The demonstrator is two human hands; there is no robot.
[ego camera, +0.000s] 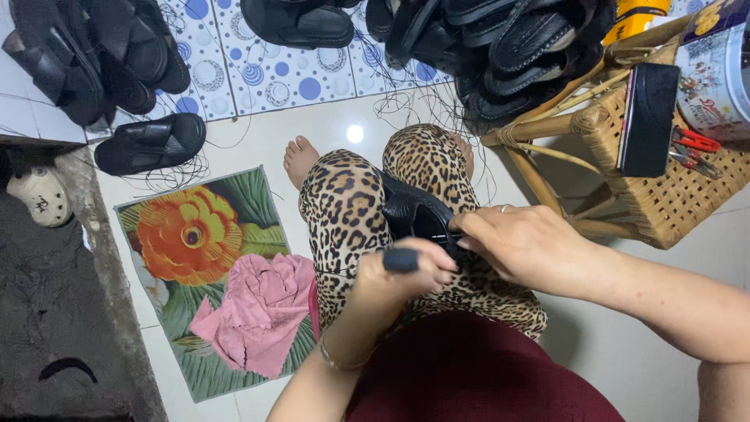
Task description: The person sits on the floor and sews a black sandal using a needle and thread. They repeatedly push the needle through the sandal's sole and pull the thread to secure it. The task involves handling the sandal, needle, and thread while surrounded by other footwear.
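Observation:
A black sandal (414, 212) rests between my knees, on leopard-print trousers. My right hand (525, 244) grips its near edge with the fingers pressed on the leather. Close beside it, my left hand (406, 270) is closed, with a dark cover on one finger (401, 259). The left hand touches the sandal's lower edge; a thin thread runs from it across my thigh. What the left fingers pinch is hidden.
Piles of black sandals lie at the top left (94, 55) and top right (508, 39). A single sandal (152, 142) lies by a flower-print mat (195, 234) with a pink cloth (262, 312). A wicker stool (664, 187) at right carries a black block (647, 117), red pliers (691, 144) and a tin (719, 70).

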